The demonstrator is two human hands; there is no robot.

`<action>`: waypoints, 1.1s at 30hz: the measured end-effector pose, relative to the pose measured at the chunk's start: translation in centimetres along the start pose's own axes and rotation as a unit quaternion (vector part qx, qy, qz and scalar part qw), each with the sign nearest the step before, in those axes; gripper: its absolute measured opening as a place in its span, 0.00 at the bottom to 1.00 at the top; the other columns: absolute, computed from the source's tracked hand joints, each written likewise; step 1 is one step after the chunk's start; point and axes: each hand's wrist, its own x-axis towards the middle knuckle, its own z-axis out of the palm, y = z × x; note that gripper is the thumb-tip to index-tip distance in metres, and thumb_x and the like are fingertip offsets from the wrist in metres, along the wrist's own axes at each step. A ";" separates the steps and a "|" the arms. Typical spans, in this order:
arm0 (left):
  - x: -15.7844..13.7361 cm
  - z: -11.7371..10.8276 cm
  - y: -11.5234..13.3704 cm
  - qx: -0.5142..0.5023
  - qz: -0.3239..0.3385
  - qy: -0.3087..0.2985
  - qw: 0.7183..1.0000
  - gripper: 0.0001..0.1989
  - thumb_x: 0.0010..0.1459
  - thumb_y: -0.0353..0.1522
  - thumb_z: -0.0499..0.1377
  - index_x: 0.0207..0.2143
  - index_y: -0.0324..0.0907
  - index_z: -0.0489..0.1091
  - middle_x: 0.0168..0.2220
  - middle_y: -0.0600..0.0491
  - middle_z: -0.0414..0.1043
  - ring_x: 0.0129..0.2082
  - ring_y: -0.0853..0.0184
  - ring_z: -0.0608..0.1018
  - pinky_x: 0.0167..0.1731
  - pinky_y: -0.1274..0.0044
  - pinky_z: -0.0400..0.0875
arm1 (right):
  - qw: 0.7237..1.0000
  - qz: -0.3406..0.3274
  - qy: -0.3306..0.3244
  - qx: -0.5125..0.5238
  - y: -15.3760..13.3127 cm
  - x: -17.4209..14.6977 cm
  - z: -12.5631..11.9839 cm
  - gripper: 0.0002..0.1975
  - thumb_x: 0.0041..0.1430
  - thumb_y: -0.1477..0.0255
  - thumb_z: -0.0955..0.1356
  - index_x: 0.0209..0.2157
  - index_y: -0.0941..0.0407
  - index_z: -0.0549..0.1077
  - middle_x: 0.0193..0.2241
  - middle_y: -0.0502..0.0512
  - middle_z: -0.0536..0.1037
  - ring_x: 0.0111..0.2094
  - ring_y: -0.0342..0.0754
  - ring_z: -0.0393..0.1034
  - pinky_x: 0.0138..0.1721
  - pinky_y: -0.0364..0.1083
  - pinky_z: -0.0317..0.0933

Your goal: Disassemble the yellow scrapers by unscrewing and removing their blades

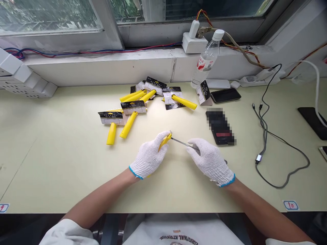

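Both my hands wear white knit gloves with blue cuffs. My left hand (pixel 150 157) is closed around a yellow-handled tool (pixel 165 141); a small metallic bit shows at its upper end, and most of the handle is hidden in the glove. In my right hand (pixel 211 162) is a screwdriver (pixel 180 141), its thin shaft pointing left and its grip mostly covered by my fingers. The shaft's tip meets or nearly meets the head of the yellow tool; contact is hard to tell. Beyond my hands lie several yellow-handled tools (pixel 129 125) with black-and-white cards (pixel 133 107).
A folded card (pixel 203 93) stands near a water bottle (pixel 205 63) and a black phone (pixel 226 95). A partly blurred dark object (pixel 220 127) lies beyond my right hand. A grey cable (pixel 265 136) loops on the right. White boxes (pixel 22 76) stand at far left.
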 end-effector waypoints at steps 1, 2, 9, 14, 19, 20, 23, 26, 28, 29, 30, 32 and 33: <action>0.0 0.0 0.0 0.001 0.000 0.000 1.000 0.26 0.74 0.31 0.58 0.72 0.52 0.69 0.33 0.58 0.82 0.23 0.66 0.78 0.32 0.75 0.71 | 1.000 -0.010 -0.003 -0.004 0.0 0.0 0.0 0.08 0.78 0.67 0.68 0.45 0.53 0.80 0.42 0.57 0.88 0.40 0.54 0.85 0.44 0.51 0.72; 0.0 0.0 0.1 0.000 0.001 0.002 1.000 0.26 0.74 0.31 0.58 0.72 0.52 0.69 0.34 0.58 0.84 0.23 0.66 0.78 0.32 0.75 0.71 | 1.000 -0.018 -0.001 -0.014 0.0 -0.1 0.1 0.10 0.79 0.67 0.67 0.45 0.53 0.81 0.42 0.57 0.88 0.40 0.54 0.85 0.44 0.51 0.72; -0.1 0.0 0.1 -0.003 0.003 -0.001 1.000 0.27 0.74 0.31 0.58 0.72 0.53 0.68 0.39 0.56 0.87 0.23 0.66 0.78 0.33 0.75 0.72 | 0.997 -0.017 0.047 -0.053 -0.5 -0.5 0.2 0.09 0.77 0.69 0.69 0.42 0.52 0.83 0.39 0.53 0.89 0.38 0.54 0.84 0.42 0.51 0.70; -0.1 -0.1 0.2 -0.002 0.001 -0.002 1.000 0.27 0.74 0.32 0.58 0.72 0.52 0.69 0.32 0.59 0.82 0.24 0.65 0.79 0.33 0.75 0.72 | 0.997 -0.001 0.042 -0.064 -0.9 -0.5 0.3 0.08 0.74 0.70 0.71 0.37 0.51 0.80 0.34 0.53 0.86 0.34 0.52 0.80 0.38 0.50 0.66; -0.2 0.1 0.2 -0.009 -0.001 -0.011 1.000 0.27 0.74 0.32 0.59 0.72 0.53 0.69 0.34 0.59 0.83 0.24 0.66 0.78 0.33 0.75 0.72 | 0.997 0.006 0.058 -0.052 -0.5 -0.1 0.4 0.11 0.72 0.69 0.72 0.32 0.51 0.73 0.28 0.51 0.81 0.29 0.50 0.76 0.33 0.49 0.64; -0.2 0.1 0.2 -0.010 0.000 -0.011 1.000 0.27 0.74 0.32 0.59 0.72 0.53 0.69 0.34 0.59 0.83 0.24 0.67 0.77 0.33 0.75 0.72 | 0.998 0.009 0.053 -0.034 -0.4 0.0 0.3 0.10 0.72 0.68 0.72 0.34 0.51 0.74 0.29 0.51 0.81 0.30 0.50 0.77 0.34 0.49 0.65; -0.1 0.1 0.2 -0.010 0.001 -0.009 1.000 0.27 0.74 0.32 0.58 0.72 0.52 0.69 0.32 0.59 0.81 0.24 0.66 0.77 0.33 0.75 0.71 | 0.999 -0.007 0.039 0.009 -0.5 0.3 0.1 0.06 0.74 0.67 0.72 0.46 0.53 0.79 0.37 0.55 0.85 0.35 0.52 0.81 0.40 0.50 0.72; -0.1 0.1 0.2 -0.011 0.001 -0.007 1.000 0.27 0.74 0.31 0.58 0.72 0.52 0.69 0.29 0.60 0.78 0.23 0.66 0.77 0.32 0.75 0.71 | 0.999 -0.032 0.022 0.006 -0.6 0.4 -0.1 0.10 0.78 0.68 0.67 0.48 0.53 0.81 0.40 0.57 0.86 0.39 0.54 0.82 0.44 0.52 0.73; -0.1 0.1 0.3 -0.012 0.001 -0.006 1.000 0.27 0.73 0.31 0.58 0.72 0.52 0.70 0.28 0.60 0.77 0.23 0.66 0.77 0.32 0.75 0.71 | 0.999 -0.034 0.017 -0.006 -0.7 0.4 -0.1 0.12 0.80 0.70 0.65 0.43 0.52 0.81 0.39 0.57 0.86 0.40 0.55 0.82 0.45 0.53 0.73; -0.1 0.1 0.4 -0.012 0.001 -0.007 1.000 0.27 0.73 0.31 0.58 0.72 0.52 0.70 0.28 0.60 0.77 0.23 0.66 0.77 0.32 0.75 0.70 | 0.999 -0.032 0.020 -0.011 -0.8 0.4 -0.1 0.13 0.80 0.70 0.65 0.42 0.52 0.80 0.39 0.57 0.86 0.40 0.55 0.82 0.45 0.53 0.72; -0.1 0.1 0.4 -0.012 0.001 -0.008 1.000 0.26 0.73 0.31 0.58 0.72 0.52 0.70 0.28 0.60 0.77 0.23 0.66 0.77 0.32 0.75 0.70 | 0.999 -0.028 0.025 -0.016 -0.8 0.4 0.0 0.12 0.80 0.69 0.65 0.42 0.52 0.79 0.38 0.57 0.86 0.40 0.55 0.82 0.45 0.53 0.72; -0.1 0.1 0.4 -0.014 0.001 -0.009 1.000 0.26 0.74 0.32 0.58 0.72 0.51 0.70 0.31 0.59 0.81 0.23 0.66 0.76 0.32 0.75 0.70 | 0.999 -0.023 0.028 -0.026 -0.8 0.2 0.2 0.11 0.79 0.69 0.65 0.42 0.52 0.79 0.38 0.56 0.85 0.39 0.54 0.81 0.44 0.53 0.72; -0.1 0.1 0.4 -0.015 0.001 -0.010 1.000 0.26 0.74 0.32 0.58 0.72 0.51 0.69 0.34 0.58 0.83 0.23 0.66 0.76 0.32 0.75 0.71 | 0.999 -0.020 0.027 -0.031 -0.8 0.2 0.2 0.10 0.79 0.69 0.66 0.42 0.52 0.78 0.38 0.56 0.84 0.38 0.54 0.81 0.44 0.52 0.71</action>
